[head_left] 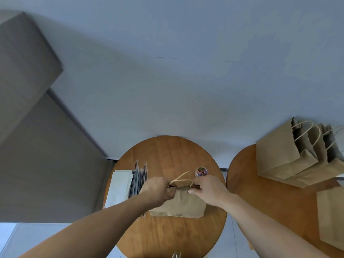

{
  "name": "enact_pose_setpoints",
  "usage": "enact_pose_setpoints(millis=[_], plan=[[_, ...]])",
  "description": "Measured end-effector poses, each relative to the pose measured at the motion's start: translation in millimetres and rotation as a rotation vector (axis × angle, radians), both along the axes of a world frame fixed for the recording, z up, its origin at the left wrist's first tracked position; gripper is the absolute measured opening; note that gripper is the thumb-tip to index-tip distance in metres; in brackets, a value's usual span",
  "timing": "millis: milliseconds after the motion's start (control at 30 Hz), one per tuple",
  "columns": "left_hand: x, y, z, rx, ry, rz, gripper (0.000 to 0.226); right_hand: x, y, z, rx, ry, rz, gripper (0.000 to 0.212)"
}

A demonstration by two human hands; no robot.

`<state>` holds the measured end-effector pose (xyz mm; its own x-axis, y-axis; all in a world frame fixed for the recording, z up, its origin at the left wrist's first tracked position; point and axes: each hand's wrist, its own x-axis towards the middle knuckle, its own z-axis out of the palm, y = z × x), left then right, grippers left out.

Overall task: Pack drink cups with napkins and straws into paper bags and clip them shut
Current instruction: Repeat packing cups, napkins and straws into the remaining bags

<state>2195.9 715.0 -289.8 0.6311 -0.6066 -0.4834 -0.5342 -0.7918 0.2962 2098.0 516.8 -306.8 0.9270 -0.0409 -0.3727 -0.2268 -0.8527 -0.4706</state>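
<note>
We see a round wooden table (167, 155) at centre and a second table (260, 202) to its right, where several standing bags (279, 155) wait at the far edge. The paper bag (182, 203) being worked on lies mid-table, its twine handles rising at the far side. Left of it are a white napkin stack (119, 187) and dark wrapped straws (138, 177). The left hand (158, 190) and right hand (208, 189) each pinch an end of the bag's mouth, fingers curled over the top edge. We cannot tell what is inside. We judge this the closing step. Next, one hand should hold the mouth flat while the other reaches the tub of coloured clips (201, 171), just beyond the right hand.
</note>
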Motion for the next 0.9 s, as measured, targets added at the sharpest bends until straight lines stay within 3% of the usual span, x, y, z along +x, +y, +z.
enact_pose_setpoints(millis=[133,300,367,533,900], plan=[[2.8,2.0,-9.7,-0.010,-0.037,-0.010,0.041,-1.0,-0.5,-3.1,0.062,0.043,-0.049,0.025],[16.9,-1.0,-13.0,-0.046,-0.001,0.012,0.042,10.1,-20.8,-1.1,0.479,0.128,-0.230,0.021],[21.6,-8.3,-12.8,-0.046,0.021,0.021,0.039,19.4,-35.2,-8.4,0.526,0.098,-0.362,0.022],[27.9,-23.6,-15.4,-0.066,0.115,0.049,0.030,44.0,-64.9,-44.7,0.112,0.155,-0.348,0.025],[27.1,-13.6,-32.2,-0.068,0.182,0.111,0.033,76.3,-100.1,-150.9,-0.264,0.261,-0.092,0.019]])
